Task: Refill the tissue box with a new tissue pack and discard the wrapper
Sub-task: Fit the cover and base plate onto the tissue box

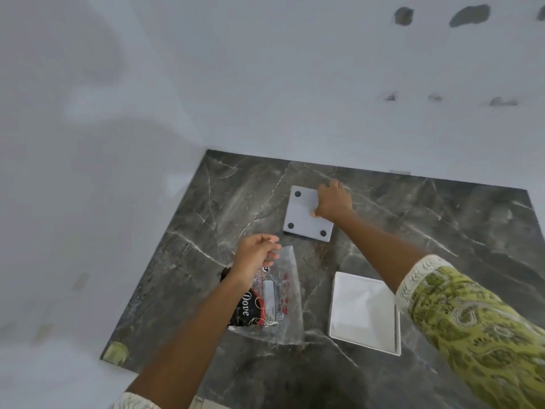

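On the counter (442,231) | one box (303,215) (four feet), right hand (334,202) fingers gripping | one wrapper (277,296), left hand (255,255) fingers pinching | one tray (364,312)

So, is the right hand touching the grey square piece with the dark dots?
Touching. The head view shows the right hand resting on the grey square piece, its fingers overlapping the right edge.

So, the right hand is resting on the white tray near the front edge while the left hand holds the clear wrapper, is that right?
Not quite. In the head view the right hand rests on the grey square piece with four dark dots, farther back; the white tray lies untouched. The left hand does hold the clear wrapper.
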